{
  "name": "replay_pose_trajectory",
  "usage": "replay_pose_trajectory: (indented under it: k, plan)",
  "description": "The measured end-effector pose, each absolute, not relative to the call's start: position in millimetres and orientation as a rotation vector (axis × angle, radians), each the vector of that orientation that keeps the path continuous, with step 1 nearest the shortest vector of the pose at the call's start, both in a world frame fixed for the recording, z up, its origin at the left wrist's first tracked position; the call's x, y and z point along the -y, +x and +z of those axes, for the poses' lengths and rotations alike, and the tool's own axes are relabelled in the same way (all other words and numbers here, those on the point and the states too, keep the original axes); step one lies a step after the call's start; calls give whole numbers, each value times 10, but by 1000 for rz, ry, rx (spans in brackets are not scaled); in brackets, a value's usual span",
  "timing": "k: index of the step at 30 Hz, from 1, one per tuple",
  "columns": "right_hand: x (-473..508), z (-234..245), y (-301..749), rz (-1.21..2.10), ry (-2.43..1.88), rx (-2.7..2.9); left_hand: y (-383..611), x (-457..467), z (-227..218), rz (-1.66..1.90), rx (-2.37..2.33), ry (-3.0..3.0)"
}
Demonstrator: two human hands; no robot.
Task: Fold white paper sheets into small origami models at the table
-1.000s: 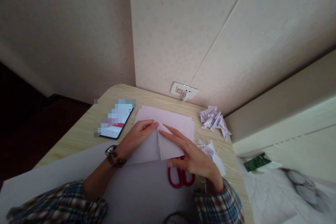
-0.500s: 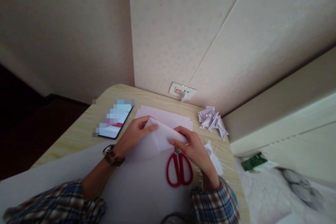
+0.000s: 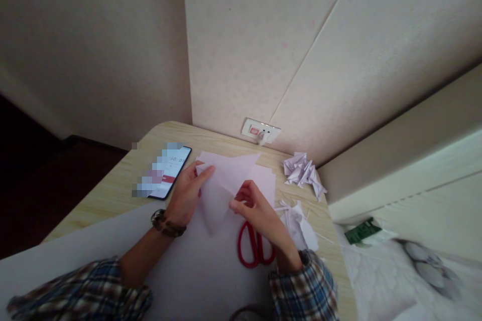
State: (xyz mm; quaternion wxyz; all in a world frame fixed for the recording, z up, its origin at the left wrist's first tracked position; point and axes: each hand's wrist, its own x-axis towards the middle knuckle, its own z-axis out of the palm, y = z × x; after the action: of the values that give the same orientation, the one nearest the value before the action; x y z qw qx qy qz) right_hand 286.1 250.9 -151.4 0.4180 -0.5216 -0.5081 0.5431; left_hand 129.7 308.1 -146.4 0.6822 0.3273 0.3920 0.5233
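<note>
A white sheet of paper [image 3: 222, 180] with one corner pointing up and right is held above the table. My left hand [image 3: 189, 188] grips its left side, thumb on top. My right hand [image 3: 253, 206] has thumb and fingers pinched together at the sheet's right edge; the paper between the fingertips is barely visible. Just below this hand lie red-handled scissors [image 3: 247, 248], partly covered by it, blades hidden. More white paper [image 3: 268, 180] lies flat behind the held sheet.
A phone [image 3: 171, 178] lies on the wooden table [image 3: 113, 190] at left. Folded paper pieces [image 3: 301, 168] sit at the back right, with paper scraps [image 3: 301, 225] nearer. A large white sheet [image 3: 188, 281] covers the front. A wall socket [image 3: 259, 131] holds a plug.
The folded paper has opened out, its corner now swung up to the right. My right hand has shifted slightly left, and its fingers have closed into a tighter pinch.
</note>
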Motion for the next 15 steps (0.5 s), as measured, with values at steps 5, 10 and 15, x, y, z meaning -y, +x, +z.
replay_pose_trajectory:
  k: [5, 10, 15]
  plan:
    - [-2550, -1544, 2854, 1297, -1359, 1291, 1267, -3114, -1454, 1093, -836, 664]
    - [-2583, -1523, 2944, 1149, -1368, 1152, 1228, -3129, -1459, 1000, -936, 756]
    - [-2580, -1467, 2990, 979, -1439, 1161, 1199, -3128, -1462, 898, -1126, 943]
